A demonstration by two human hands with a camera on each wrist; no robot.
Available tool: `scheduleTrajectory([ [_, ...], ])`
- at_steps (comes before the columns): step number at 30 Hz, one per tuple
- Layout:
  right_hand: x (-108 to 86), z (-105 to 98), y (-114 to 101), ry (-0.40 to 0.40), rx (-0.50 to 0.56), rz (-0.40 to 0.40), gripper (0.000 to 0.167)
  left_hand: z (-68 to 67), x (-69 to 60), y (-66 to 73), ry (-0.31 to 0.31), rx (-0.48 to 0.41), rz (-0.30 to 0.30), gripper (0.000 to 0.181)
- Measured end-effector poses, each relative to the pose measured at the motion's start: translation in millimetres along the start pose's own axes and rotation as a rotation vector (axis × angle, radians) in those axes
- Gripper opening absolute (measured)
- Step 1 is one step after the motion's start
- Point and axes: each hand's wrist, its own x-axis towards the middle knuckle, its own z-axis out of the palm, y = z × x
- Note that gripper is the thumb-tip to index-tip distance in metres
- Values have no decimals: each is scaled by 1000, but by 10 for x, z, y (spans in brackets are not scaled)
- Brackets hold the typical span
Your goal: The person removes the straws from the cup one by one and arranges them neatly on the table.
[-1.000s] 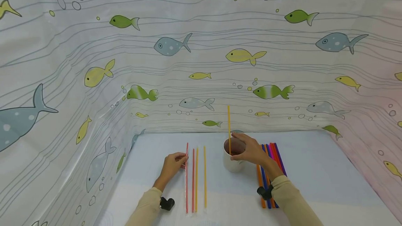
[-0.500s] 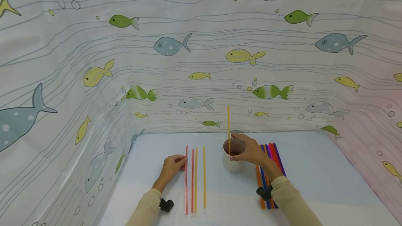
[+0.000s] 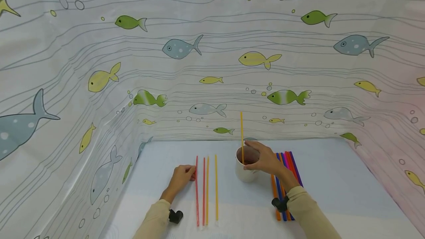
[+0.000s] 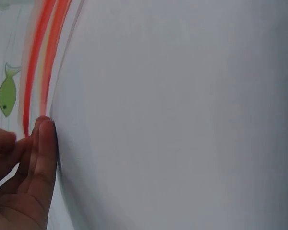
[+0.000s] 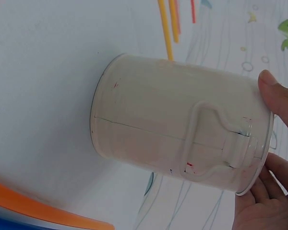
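Observation:
Extended fingers of my left hand touch the leftmost thin red straw, which lies lengthwise on the table. In the left wrist view the straight fingertips meet the straw's side. To its right lie a second red straw and two yellow straws. A white mug stands upright right of them, its handle in the right wrist view. My right hand grips its rim, thumb in front and fingers behind. One yellow straw stands tall in the mug; its lower end is hidden.
Thicker coloured sticks, in orange, blue, pink, red and purple, lie under my right forearm. A fish-patterned sheet walls the white table at the back and sides.
The leftmost red straw has shifted slightly toward me, and my left hand's fingertips have eased off their hold on it. The right hand and mug have stayed put.

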Motion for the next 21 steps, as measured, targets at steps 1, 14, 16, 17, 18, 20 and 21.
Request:
scheduleTrajectory([
  [1, 1, 1, 2, 0, -2, 0, 96, -1, -2, 3, -2, 4, 7, 23],
  [14, 3, 2, -16, 2, -19, 9, 96, -21, -14, 18, 1, 41, 40, 19],
  [16, 5, 5, -15, 2, -22, 12, 96, -19, -7, 12, 0, 47, 47, 20],
  [17, 6, 5, -13, 1, -22, 13, 96, -19, -3, 15, 1, 50, 48, 20],
  [18, 7, 7, -13, 1, -21, 15, 95, -19, 2, 17, 3, 49, 47, 20],
  [20, 7, 9, -10, 2, -17, 18, 94, -17, 15, 25, 8, 56, 48, 20],
  [21, 7, 9, -9, 2, -17, 19, 94, -15, 25, 30, 12, 58, 48, 21],
])
